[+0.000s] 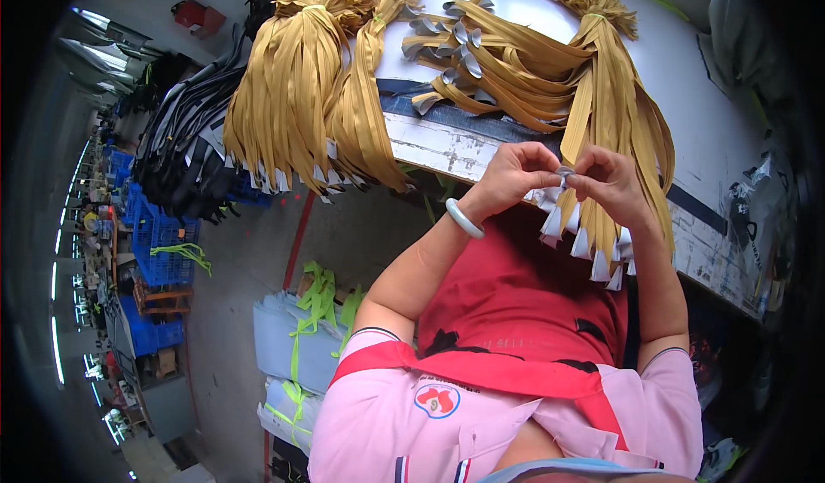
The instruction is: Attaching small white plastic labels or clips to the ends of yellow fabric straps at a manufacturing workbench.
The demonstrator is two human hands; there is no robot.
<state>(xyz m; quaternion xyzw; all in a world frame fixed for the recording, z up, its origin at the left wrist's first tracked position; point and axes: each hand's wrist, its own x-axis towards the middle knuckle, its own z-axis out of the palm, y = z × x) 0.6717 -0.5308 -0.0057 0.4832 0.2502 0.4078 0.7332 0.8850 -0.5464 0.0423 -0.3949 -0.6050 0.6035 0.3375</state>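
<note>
My left hand [513, 179] and my right hand [612, 187] meet over the table's front edge. Thumb and fingertips of both pinch the small silvery-grey end [564, 174] of a gold fabric strip, which looks like zipper tape. Under and beside my right hand hangs a tied bundle of gold strips [632, 122], its white-tipped lower ends drooping over the edge. Left of that bundle, loose gold strips [524, 53] lie fanned out with curled grey ends. My fingers partly hide the pinched piece.
Two more gold bundles [296, 88] hang over the table [438, 143] at the left. Black strips [185, 122] are heaped farther left. Blue crates [159, 234] stand on the floor. Near my left elbow are pale blue stacks [288, 341] tied with green strips. Clear plastic [756, 208] lies at right.
</note>
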